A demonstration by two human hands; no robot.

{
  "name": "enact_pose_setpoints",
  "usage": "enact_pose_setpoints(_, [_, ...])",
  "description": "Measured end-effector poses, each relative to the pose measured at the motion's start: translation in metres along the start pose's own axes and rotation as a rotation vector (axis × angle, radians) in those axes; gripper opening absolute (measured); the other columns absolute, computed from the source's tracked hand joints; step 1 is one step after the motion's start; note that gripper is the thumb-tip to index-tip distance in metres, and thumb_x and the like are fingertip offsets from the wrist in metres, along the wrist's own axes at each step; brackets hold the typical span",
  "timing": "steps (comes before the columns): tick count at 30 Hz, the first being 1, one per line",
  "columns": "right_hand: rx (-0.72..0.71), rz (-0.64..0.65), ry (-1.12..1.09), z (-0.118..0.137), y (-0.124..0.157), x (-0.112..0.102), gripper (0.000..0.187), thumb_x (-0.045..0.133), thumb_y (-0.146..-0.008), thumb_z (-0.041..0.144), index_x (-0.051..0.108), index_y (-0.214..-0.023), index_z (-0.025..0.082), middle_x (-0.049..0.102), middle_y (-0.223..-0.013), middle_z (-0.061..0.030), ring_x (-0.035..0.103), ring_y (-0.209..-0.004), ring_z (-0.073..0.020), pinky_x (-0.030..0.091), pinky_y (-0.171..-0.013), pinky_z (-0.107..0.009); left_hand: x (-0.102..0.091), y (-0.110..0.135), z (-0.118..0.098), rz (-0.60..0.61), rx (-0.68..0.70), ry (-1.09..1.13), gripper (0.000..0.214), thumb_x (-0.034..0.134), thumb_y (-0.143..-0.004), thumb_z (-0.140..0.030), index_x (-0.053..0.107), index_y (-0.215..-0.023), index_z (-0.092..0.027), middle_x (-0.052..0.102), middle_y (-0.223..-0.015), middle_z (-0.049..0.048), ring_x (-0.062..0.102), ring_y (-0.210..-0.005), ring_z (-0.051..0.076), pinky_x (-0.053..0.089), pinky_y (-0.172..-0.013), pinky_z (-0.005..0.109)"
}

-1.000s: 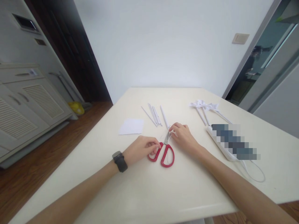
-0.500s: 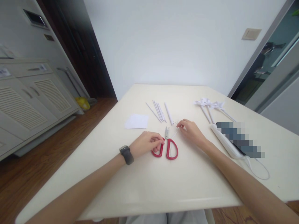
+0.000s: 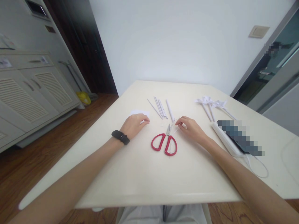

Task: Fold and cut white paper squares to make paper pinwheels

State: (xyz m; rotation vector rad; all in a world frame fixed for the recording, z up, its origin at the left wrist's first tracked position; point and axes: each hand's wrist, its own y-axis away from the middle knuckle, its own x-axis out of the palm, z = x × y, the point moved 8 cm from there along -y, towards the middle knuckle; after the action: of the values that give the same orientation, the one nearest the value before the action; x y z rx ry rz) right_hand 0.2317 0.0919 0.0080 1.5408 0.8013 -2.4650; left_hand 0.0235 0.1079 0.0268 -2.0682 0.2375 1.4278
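Observation:
Red-handled scissors (image 3: 164, 144) lie closed on the cream table (image 3: 163, 174). My left hand (image 3: 134, 125), with a black watch on its wrist, rests on a white paper sheet (image 3: 140, 113), fingers curled on its edge. My right hand (image 3: 190, 129) sits just right of the scissor blades, its fingertips pinched on something small and thin that I cannot make out. Several white paper sticks (image 3: 161, 109) lie beyond the scissors.
White paper pinwheels on sticks (image 3: 210, 104) lie at the right rear. A white power strip (image 3: 227, 140) with a cord runs along the right side. White louvred cabinets (image 3: 28, 96) and a dark doorway stand to the left.
My left hand let go of the scissor handle and moved left and forward onto the paper sheet. My right hand stayed near the scissor tips.

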Motion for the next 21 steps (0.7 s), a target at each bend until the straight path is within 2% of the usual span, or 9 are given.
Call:
enact_pose_setpoints(5, [-0.123, 0.043, -0.024, 0.023, 0.003, 0.003, 0.021, 0.044, -0.082, 0.011, 0.060, -0.094, 0.019, 0.059, -0.096, -0.0061, 0.055, -0.089, -0.0180, 0.042, -0.080, -0.030, 0.000, 0.002, 0.011, -0.012, -0.109, -0.199, 0.035, 0.052, -0.081, -0.043, 0.060, -0.109, -0.024, 0.060, -0.120, 0.0027, 0.056, -0.106, 0.026, 0.043, -0.083, 0.034])
enact_pose_setpoints(10, [-0.111, 0.099, -0.024, 0.021, 0.004, 0.011, 0.027, 0.044, -0.083, 0.011, 0.056, -0.106, 0.019, 0.059, -0.106, -0.0075, 0.055, -0.096, -0.0194, 0.043, -0.084, -0.032, 0.000, 0.001, 0.015, 0.035, -0.179, -0.315, 0.039, 0.052, -0.081, -0.044, 0.057, -0.115, -0.025, 0.054, -0.128, 0.0021, 0.053, -0.110, 0.025, 0.043, -0.083, 0.034])
enact_pose_setpoints(16, [-0.134, 0.126, -0.024, 0.020, 0.004, 0.015, 0.038, 0.043, -0.084, 0.014, 0.051, -0.121, 0.018, 0.055, -0.124, -0.0095, 0.052, -0.112, -0.0217, 0.039, -0.095, -0.037, 0.006, -0.001, 0.023, 0.112, -0.205, -0.333, 0.036, 0.050, -0.082, -0.042, 0.061, -0.112, -0.024, 0.063, -0.115, 0.0039, 0.057, -0.103, 0.026, 0.043, -0.076, 0.033])
enact_pose_setpoints(21, [-0.188, 0.175, -0.017, 0.027, 0.006, 0.021, 0.039, 0.041, -0.086, 0.018, 0.052, -0.123, 0.014, 0.052, -0.129, -0.0093, 0.047, -0.120, -0.0208, 0.035, -0.101, -0.034, 0.014, -0.002, 0.035, 0.145, -0.226, -0.276, 0.034, 0.050, -0.081, -0.043, 0.067, -0.103, -0.023, 0.069, -0.100, 0.0082, 0.061, -0.090, 0.027, 0.043, -0.070, 0.032])
